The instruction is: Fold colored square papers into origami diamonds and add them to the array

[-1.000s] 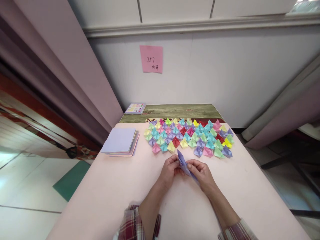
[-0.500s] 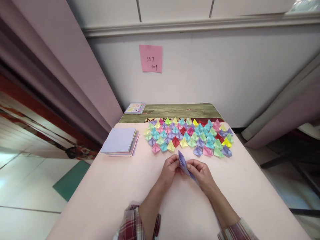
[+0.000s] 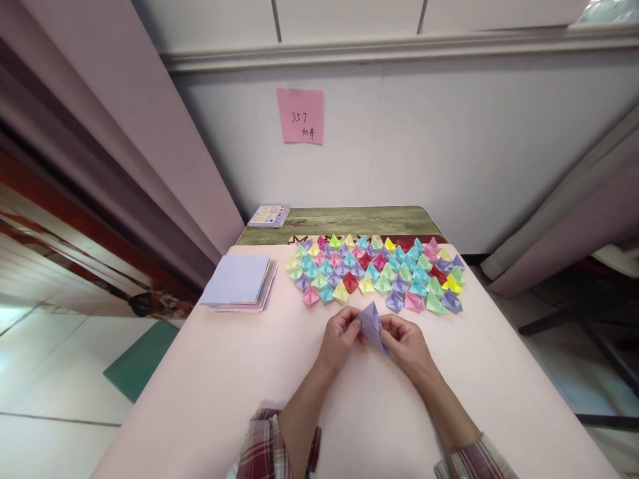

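A folded piece of purple origami paper (image 3: pixel 371 326) is held upright just above the table, one pointed corner facing up. My left hand (image 3: pixel 340 339) pinches its left edge between thumb and fingers. On the other side, my right hand (image 3: pixel 405 340) is closed on its right edge. The fingers behind the paper are partly hidden. Just beyond my hands lie rows of small folded paper boats (image 3: pixel 350 282) in many colours, packed close together.
To the left lies a stack of square paper (image 3: pixel 237 279), light purple on top. A small printed packet (image 3: pixel 268 215) rests at the table's back left corner. A pink note (image 3: pixel 300 116) hangs on the wall behind the pale tabletop (image 3: pixel 359 426).
The purple paper has turned from nearly edge-on to showing a broad flat face. My hands have shifted only slightly around it.
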`<state>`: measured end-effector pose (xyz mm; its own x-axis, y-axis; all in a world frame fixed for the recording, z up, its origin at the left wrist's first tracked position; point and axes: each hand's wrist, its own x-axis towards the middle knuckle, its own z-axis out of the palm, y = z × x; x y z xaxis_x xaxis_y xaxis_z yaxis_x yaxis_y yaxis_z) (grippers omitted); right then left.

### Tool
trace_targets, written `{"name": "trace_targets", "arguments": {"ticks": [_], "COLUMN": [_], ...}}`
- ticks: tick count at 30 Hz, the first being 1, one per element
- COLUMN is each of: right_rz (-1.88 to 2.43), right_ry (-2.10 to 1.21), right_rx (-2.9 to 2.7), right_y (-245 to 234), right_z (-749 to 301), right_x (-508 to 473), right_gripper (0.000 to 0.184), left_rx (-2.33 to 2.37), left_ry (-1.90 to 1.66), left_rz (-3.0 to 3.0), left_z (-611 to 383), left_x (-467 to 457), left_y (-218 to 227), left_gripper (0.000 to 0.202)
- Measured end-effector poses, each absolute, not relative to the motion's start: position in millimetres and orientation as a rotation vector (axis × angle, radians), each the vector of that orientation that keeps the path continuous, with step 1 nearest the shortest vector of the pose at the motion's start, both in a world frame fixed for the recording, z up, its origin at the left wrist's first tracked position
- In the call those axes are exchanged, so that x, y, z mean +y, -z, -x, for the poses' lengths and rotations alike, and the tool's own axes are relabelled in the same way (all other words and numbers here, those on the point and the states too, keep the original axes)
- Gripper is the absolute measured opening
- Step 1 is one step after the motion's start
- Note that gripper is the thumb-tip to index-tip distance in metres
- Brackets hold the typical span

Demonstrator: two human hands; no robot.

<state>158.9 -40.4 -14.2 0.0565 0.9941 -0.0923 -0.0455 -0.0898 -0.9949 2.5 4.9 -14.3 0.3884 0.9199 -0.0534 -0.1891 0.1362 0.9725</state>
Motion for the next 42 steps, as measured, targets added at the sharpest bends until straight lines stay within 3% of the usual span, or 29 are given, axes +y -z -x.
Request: {"name": "trace_targets", "arguments": {"ticks": [6,18,23,32,37,42], "right_rz": [1.307,1.261,1.307,1.264,1.252,1.408], "right_ry": [-1.24,-1.324,-1.321,-1.341,-1.303,-1.12], "right_rx": [-1.125,-0.98,-0.922,-0.904,-0.93,-1.033], "right_y": [20,22,18,12,17,22], "right_z": [-158,-155,-156,-155,-158,-159], "right_x": [-40,-39,-38,-37,-36,-35], "right_gripper": [0.03,0.034,0.037,0.022,0.004,0.005], "left_rx": [0.822,0.858,0.869,0.843,0.758,0.778], "left_ry": [-1.034,-1.018,-1.012,-0.967,-0.886,-0.863], "left_rz": [-1.065,-1.234,-1.336,-1.735,-2.034,-2.368], "left_z": [-3,-4,-4,-2,-3,-6], "left_x": [5,1,-3,-9,-10,-10], "left_y": [12,3,4,1,6,19], "left_gripper": [0.021,0.023,0.042,0.054,0.064,0.068]}}
